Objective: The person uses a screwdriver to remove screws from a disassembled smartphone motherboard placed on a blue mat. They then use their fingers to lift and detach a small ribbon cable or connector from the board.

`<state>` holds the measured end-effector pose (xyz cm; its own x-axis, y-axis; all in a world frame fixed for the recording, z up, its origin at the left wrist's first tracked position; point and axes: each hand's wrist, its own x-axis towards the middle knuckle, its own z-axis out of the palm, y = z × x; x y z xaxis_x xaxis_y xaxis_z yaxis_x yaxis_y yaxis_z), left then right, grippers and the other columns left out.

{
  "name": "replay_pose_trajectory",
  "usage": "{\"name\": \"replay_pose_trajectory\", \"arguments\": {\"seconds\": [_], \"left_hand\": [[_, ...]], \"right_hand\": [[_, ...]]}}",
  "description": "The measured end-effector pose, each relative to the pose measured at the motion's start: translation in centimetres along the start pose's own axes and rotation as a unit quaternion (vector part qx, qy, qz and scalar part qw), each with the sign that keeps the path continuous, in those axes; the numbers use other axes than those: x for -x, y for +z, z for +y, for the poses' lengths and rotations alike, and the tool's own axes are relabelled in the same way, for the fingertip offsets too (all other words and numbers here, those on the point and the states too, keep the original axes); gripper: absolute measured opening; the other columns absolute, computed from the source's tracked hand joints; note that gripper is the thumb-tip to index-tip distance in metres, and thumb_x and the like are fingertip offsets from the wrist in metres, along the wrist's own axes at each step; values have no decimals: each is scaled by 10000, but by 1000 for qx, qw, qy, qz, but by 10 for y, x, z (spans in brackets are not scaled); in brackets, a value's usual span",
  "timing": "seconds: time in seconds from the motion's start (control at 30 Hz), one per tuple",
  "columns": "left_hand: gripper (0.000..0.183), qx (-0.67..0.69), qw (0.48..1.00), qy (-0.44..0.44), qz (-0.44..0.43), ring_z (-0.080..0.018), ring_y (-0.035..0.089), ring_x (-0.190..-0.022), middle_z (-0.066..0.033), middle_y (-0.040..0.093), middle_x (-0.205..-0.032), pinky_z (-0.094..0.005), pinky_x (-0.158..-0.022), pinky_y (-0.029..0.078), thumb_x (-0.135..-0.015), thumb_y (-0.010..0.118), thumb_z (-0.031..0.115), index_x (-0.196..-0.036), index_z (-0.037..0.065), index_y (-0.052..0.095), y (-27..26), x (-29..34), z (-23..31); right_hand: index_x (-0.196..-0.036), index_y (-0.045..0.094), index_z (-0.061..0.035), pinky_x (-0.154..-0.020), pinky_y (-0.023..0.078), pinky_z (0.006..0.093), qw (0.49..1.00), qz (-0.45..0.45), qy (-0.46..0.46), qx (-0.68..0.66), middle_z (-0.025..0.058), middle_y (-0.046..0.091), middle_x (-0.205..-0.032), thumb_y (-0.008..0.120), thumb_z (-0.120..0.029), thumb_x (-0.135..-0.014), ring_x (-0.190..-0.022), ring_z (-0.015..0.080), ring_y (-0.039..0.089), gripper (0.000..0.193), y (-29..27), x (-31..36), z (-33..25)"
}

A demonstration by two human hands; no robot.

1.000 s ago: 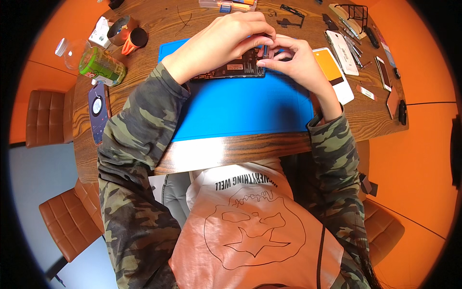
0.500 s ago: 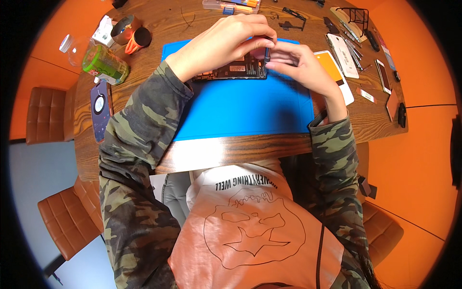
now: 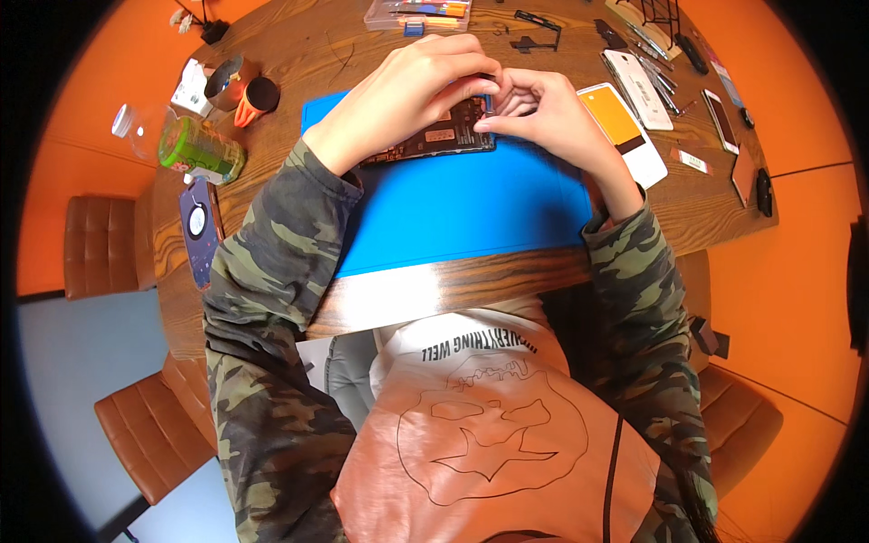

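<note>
An opened phone point(image 3: 439, 138) with its dark inner parts bare lies on a blue mat point(image 3: 453, 213). My left hand point(image 3: 421, 86) arches over its far side, thumb and fingers pinched together near the phone's right end. In that pinch is a small, narrow dark piece with a bluish glint point(image 3: 490, 104); its kind is too small to make out. My right hand point(image 3: 548, 113) comes in from the right with curled fingers against the left fingertips. Its thumb reaches to the phone's right edge, and whatever its fingers hold is hidden.
Right of the mat lie a white and yellow phone-shaped panel point(image 3: 625, 131), a white phone back point(image 3: 638, 90) and several slim tools point(image 3: 659, 80). On the left stand a green bottle point(image 3: 201, 149), a cup with an orange handle point(image 3: 260, 98) and a dark blue phone point(image 3: 199, 226).
The view has shifted slightly. My right fingers are more curled and closer to the left fingertips, and the narrow dark piece now sits lower and shows less.
</note>
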<state>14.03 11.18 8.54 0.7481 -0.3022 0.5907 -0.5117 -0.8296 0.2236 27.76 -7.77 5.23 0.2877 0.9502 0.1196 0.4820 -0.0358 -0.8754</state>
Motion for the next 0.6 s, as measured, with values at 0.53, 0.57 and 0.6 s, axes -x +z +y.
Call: {"name": "replay_pose_trajectory", "arguments": {"seconds": [0.53,0.57,0.6], "left_hand": [[185,32,999,-27,3,-343,652,-934,-114,660,-980,-413,-808,539,-927,713,135,-1087,44,697,0,0,1],[190,29,999,-25,-1,-341,654,-936,-112,662,-982,-413,-807,538,-923,717,134,-1089,43,698,0,0,1],[192,25,999,-23,0,-341,655,-935,-113,664,-982,-412,-806,537,-921,719,131,-1090,42,700,0,-1,2]], "right_hand": [[-1176,731,1,-879,589,317,996,0,-66,-55,77,763,-968,836,-201,-851,-969,158,722,397,-3,-3,3],[-1190,734,-7,-879,589,319,998,-8,-38,-58,79,763,-971,838,-203,-849,-972,158,722,407,-5,-4,3],[-1175,739,-11,-898,582,316,997,-7,-34,-67,84,767,-974,836,-203,-852,-975,154,724,388,-5,-4,4]]}}
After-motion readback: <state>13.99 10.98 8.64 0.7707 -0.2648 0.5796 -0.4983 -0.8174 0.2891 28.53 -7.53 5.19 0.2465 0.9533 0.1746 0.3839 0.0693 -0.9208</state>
